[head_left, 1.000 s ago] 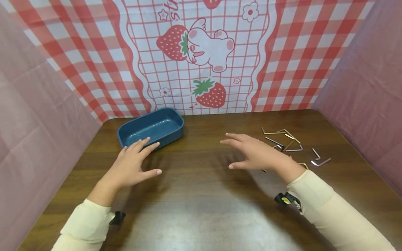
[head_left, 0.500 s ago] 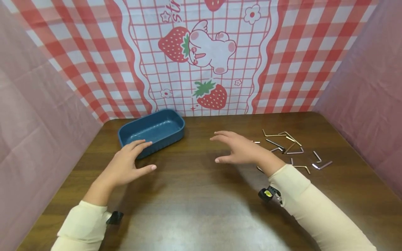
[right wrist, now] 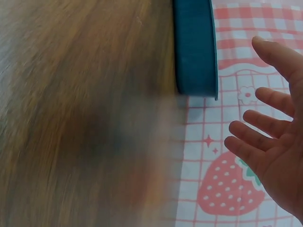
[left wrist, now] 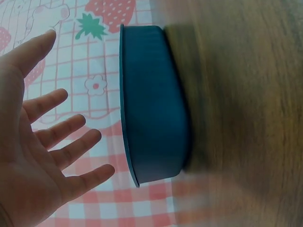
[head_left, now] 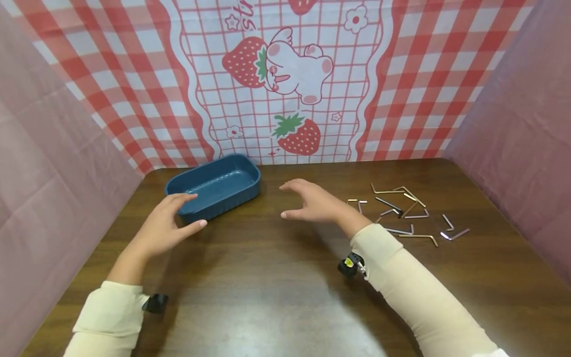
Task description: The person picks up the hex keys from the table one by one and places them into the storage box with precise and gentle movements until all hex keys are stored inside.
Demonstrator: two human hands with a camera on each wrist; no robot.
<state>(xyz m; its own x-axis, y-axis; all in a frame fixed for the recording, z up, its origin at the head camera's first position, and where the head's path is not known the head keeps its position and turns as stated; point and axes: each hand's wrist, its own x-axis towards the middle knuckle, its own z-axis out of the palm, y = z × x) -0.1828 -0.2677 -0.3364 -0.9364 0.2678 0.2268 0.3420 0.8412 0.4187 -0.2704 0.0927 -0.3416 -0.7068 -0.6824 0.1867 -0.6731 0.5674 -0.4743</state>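
Two hands: our left hand and right hand hold nothing, fingers loosely extended.
Blue tray: just ahead of our left hand, the nearer one, and leftward of our right.
Tray's long axis: crosswise before us, its right end slanting farther away.
Hex keys: scattered to the right of our right hand.
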